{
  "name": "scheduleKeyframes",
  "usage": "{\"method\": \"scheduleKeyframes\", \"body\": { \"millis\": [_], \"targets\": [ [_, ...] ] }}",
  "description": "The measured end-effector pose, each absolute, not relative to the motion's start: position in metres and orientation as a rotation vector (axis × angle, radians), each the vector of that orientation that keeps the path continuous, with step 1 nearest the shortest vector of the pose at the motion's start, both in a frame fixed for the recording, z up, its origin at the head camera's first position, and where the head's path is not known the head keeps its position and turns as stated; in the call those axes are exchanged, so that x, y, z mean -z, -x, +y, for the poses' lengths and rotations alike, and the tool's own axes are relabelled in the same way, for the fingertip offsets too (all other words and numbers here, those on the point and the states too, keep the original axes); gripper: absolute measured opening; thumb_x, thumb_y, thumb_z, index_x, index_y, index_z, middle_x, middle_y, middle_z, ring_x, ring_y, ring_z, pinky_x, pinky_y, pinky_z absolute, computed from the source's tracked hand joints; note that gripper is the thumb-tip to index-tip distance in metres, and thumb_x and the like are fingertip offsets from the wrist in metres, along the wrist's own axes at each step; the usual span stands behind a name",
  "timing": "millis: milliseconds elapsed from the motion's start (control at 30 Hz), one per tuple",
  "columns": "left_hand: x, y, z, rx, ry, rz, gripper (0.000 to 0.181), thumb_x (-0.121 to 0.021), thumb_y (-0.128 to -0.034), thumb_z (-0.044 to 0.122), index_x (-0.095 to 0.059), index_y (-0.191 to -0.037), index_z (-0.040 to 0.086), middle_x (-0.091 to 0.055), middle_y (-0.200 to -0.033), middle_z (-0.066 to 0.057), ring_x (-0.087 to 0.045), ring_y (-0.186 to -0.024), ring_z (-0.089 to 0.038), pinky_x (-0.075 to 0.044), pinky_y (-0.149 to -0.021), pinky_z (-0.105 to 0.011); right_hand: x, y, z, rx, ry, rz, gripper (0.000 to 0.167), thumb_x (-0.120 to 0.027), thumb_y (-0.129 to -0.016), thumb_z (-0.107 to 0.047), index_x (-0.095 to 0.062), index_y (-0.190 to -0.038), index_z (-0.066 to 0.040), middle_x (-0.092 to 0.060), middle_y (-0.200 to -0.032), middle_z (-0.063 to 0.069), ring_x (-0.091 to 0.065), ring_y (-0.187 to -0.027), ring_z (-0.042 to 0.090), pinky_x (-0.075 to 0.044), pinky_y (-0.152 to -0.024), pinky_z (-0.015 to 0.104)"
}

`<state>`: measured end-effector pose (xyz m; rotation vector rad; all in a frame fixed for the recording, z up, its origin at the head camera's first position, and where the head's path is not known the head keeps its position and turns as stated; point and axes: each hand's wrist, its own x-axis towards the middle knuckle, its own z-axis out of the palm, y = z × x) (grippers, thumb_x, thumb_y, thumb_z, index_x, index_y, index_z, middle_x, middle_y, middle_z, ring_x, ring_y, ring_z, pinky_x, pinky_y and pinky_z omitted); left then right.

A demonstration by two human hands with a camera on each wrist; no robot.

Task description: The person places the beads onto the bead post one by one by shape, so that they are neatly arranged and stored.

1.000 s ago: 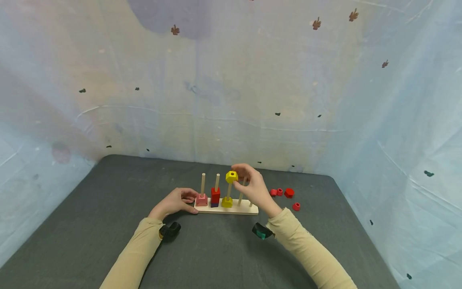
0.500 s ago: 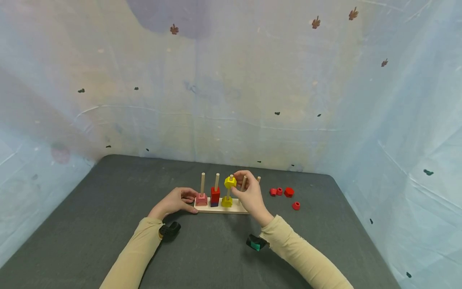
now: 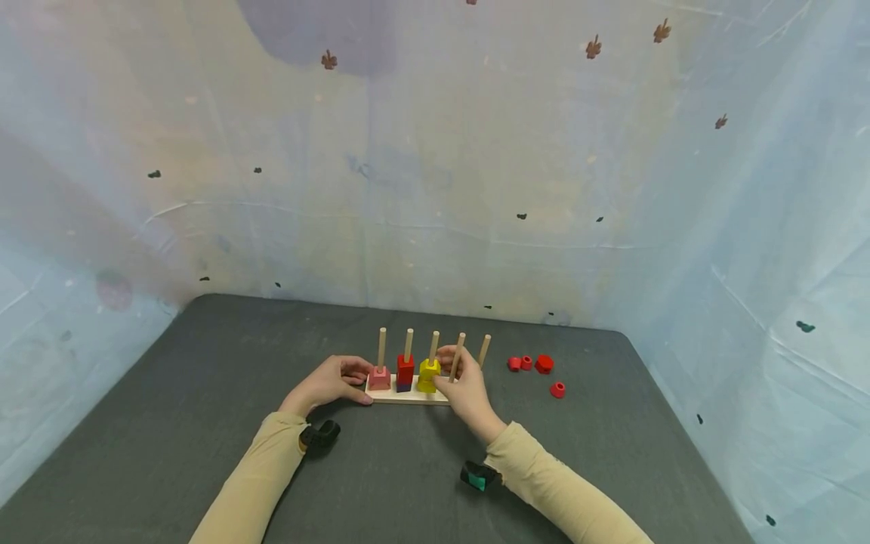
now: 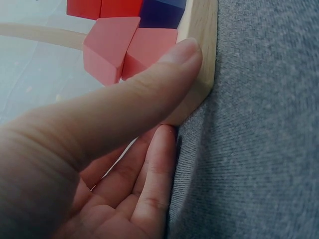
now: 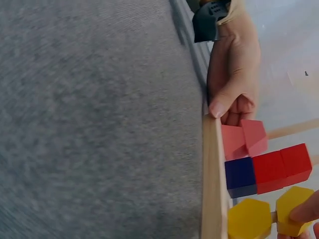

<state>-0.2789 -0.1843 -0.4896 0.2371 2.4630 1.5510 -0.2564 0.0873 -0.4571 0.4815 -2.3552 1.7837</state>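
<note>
At left on the table point(image 3: 367, 476), gripping the base point(image 3: 401, 397) by its left end with the left hand point(image 3: 331, 381) — thumb across the near corner, fingers against the end. Just beside it, around the first peg point(image 3: 382, 347), two stacked pink blocks point(image 3: 379, 380). Around the second peg point(image 3: 408, 344), two red blocks point(image 3: 405, 366) over a blue block point(image 3: 404, 387). Around the third peg point(image 3: 434, 346), the lower yellow block point(image 5: 248, 219) and, pinched above it in the right hand point(image 3: 469, 391), the upper yellow block point(image 5: 289, 198) — slightly apart from each other. Close to that hand, the fourth peg point(image 3: 458, 357), crossing in front of its fingers, then the fifth peg point(image 3: 485, 349). Farther right, well apart from the base, two small red pieces point(image 3: 514, 364) side by side, a red hexagon point(image 3: 544, 364), and another small red piece point(image 3: 558, 390) nearer the person.
</note>
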Motion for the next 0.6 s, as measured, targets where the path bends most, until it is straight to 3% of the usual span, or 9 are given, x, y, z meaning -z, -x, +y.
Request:
{"method": "scheduleKeyframes", "body": {
  "millis": [333, 600],
  "targets": [
    [0.491, 0.281, -0.184, -1.538, -0.254, 2.469, 0.059, -0.090, -0.0637, 0.016, -0.066, -0.116, 0.007, -0.062, -0.115, -0.005, -0.059, -0.103, -0.021, -0.050, -0.091, -0.039, 0.431, 0.236, 0.087, -1.851, -0.518, -2.351, 0.035, -0.062, -0.082, 0.016, -0.054, -0.116, 0.011, -0.057, -0.113, 0.028, -0.055, -0.106, 0.044, -0.041, -0.095, 0.059],
    [0.492, 0.281, -0.184, -1.537, -0.265, 2.466, 0.059, -0.089, -0.0642, 0.017, -0.066, -0.117, 0.008, -0.061, -0.115, -0.006, -0.059, -0.103, -0.021, -0.050, -0.091, -0.038, 0.455, 0.235, 0.114, -1.660, -0.582, -2.473, 0.055, -0.066, -0.084, 0.008, -0.048, -0.135, -0.002, -0.055, -0.130, 0.018, -0.050, -0.122, 0.033, -0.039, -0.102, 0.049]
  ]
}}
